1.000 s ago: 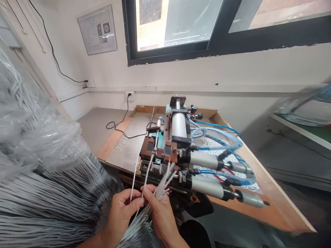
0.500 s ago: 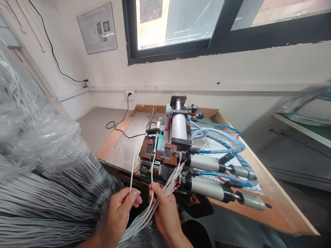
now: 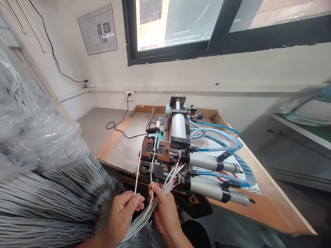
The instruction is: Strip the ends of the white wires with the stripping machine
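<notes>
My left hand pinches a single white cable, its free end rising beside the left edge of the machine's brown jaw blocks. Closed around a bundle of white cables, my right hand lies just in front of the machine. Several ends of that bundle show red and white inner wires. Between the right thumb and fingertips runs another white cable, which leads up into the gap between the jaw blocks. The pneumatic machine has silver cylinders on its right side.
Long grey cables, partly under clear plastic, hang at the left. Blue air hoses curve over the right of the wood-edged table. Small white scraps lie left of the machine. A black power cord crosses the tabletop.
The machine's right jaw block and the rods of the side cylinders have shifted left, narrowing the gap around the cable. My left hand has moved slightly right, bringing its cable closer to the jaws.
</notes>
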The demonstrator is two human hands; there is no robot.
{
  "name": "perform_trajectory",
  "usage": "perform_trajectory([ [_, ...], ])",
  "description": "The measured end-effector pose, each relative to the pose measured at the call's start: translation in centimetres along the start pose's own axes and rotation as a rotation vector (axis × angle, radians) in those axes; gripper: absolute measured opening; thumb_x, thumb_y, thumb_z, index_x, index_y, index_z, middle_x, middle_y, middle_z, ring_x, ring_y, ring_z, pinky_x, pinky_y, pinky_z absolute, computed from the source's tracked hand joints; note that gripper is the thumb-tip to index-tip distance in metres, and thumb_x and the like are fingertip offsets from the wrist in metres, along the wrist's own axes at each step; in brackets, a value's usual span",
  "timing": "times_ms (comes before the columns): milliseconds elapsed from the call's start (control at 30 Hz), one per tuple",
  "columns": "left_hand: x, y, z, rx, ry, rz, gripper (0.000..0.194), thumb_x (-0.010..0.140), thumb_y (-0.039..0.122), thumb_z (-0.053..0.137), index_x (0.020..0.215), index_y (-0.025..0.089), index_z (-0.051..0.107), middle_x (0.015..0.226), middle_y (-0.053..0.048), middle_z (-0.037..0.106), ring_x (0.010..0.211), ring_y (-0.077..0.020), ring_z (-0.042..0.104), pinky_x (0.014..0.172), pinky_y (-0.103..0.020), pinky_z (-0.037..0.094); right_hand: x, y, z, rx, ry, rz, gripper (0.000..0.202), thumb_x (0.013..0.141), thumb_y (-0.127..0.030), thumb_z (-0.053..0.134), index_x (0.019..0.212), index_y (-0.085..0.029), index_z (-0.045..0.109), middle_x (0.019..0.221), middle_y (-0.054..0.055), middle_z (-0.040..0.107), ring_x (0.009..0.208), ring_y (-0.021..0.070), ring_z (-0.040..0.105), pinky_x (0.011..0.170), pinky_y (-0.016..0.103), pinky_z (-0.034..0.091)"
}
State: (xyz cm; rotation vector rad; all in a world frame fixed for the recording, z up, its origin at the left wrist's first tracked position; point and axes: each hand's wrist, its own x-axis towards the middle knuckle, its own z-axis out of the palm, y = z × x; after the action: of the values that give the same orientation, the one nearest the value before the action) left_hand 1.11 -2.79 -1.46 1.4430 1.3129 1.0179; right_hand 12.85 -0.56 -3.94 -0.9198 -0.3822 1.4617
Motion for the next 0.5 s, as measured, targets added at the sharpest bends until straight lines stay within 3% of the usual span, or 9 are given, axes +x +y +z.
perform_trajectory([
  [200, 0.07, -0.41, 0.24, 0.183, -0.162, 0.008, 0.043, 0.079, 0.043, 0.046, 0.054, 0.012, 0.063, 0.055, -0.002, 0.052, 0.055, -0.0129, 0.046, 0.054, -0.023, 0.035, -0.44, -0.09, 0.17, -0.096, -0.143, 0.071, 0.029, 0.063, -0.04, 0.07, 0.069, -0.013, 0.065, 0.047, -0.006, 0.037, 0.045, 0.0074, 0.03, 0.045, 0.021, 0.023],
  [400, 0.12, -0.76, 0.45, 0.22, -0.271, -0.02, 0.041, 0.077, 0.044, 0.049, 0.051, 0.013, 0.059, 0.053, 0.002, 0.042, 0.053, -0.011, 0.037, 0.051, -0.022, 0.029, -1.0, 0.35, -0.38, -0.145, 0.011, -0.029, 0.03, 0.057, -0.042, 0.073, 0.063, -0.014, 0.064, 0.051, -0.001, 0.052, 0.047, 0.0098, 0.038, 0.048, 0.023, 0.029],
  [500, 0.05, -0.94, 0.51, 0.231, -0.306, -0.006, 0.04, 0.077, 0.042, 0.049, 0.054, 0.013, 0.06, 0.056, 0.001, 0.044, 0.056, -0.0116, 0.039, 0.055, -0.023, 0.031, -0.9, 0.36, -0.55, -0.108, 0.029, -0.014, 0.03, 0.056, -0.041, 0.074, 0.06, -0.014, 0.063, 0.048, -0.002, 0.051, 0.045, 0.0092, 0.038, 0.047, 0.023, 0.028],
])
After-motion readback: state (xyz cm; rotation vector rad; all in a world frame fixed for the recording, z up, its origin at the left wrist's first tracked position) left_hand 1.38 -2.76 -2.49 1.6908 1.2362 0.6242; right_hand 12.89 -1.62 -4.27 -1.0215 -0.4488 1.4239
